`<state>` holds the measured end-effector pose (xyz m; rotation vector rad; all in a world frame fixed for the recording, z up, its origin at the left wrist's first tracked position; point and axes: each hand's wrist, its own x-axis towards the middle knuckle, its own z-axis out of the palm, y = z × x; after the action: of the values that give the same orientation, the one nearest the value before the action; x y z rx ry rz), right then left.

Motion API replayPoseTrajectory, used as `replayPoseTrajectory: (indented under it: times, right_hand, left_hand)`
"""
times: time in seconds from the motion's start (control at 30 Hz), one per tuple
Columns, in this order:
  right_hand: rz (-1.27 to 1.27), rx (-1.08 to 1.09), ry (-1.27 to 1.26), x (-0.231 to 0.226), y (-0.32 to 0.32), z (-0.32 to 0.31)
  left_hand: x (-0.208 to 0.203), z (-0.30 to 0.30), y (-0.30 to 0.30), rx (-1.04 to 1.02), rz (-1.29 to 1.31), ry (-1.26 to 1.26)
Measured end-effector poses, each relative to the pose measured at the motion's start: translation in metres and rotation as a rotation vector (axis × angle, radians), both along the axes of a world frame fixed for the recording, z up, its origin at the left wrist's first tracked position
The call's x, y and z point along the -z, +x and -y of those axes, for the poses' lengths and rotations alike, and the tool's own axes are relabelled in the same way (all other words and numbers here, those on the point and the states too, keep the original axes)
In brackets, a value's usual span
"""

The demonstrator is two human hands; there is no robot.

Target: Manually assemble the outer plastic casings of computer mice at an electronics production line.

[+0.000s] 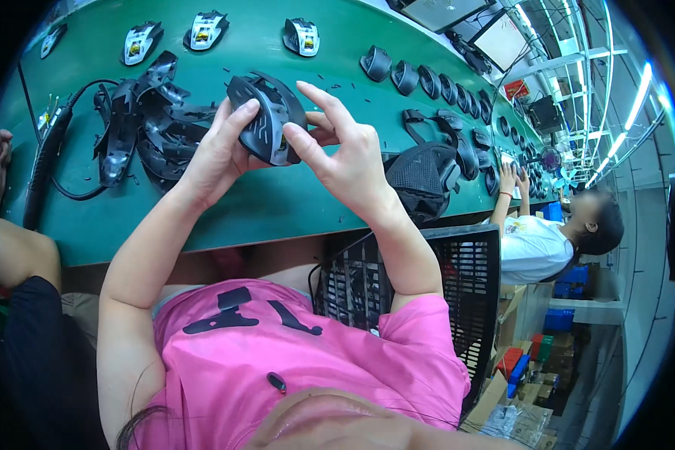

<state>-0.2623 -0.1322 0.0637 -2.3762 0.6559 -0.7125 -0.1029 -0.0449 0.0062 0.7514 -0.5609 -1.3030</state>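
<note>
A black and grey computer mouse [268, 124] is held up tilted above the green bench. My left hand [221, 146] is closed around its left side, with the thumb on the top shell. On its right side my right hand [341, 150] grips the edge with the thumb, its index finger raised off the shell and other fingers partly hidden behind. Behind and left of my left hand lies a heap of black plastic shell parts [157, 112]. Small black bits are scattered on the bench past the mouse.
Partly built mice [301, 37] stand along the far side of the green bench [225, 225]. Black mouse shells [405, 77] line up to the right, near a black mesh bag [424, 176]. A black crate [465, 292] sits at my right. A cabled black tool [45, 157] lies left; people work both sides.
</note>
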Motion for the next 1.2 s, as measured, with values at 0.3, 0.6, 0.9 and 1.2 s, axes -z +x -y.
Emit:
replayPoseTrajectory:
  times: [0.3, 0.6, 0.9, 1.2]
  right_hand:
    - [-0.043, 0.027, -0.538, 0.007, 0.007, -0.004]
    - [0.021, -0.133, -0.707, 0.022, 0.023, -0.023]
    - [0.183, -0.303, -0.775, 0.010, 0.017, -0.009]
    - [0.160, -0.568, -0.638, -0.002, 0.015, 0.000]
  left_hand:
    - [0.005, -0.001, -0.003, -0.038, -0.025, 0.043]
    - [0.007, -0.003, 0.002, 0.093, -0.360, 0.044]
    - [-0.009, -0.007, 0.005, 0.093, -0.301, 0.019]
    - [0.009, 0.001, 0.036, 0.112, -0.436, -0.201]
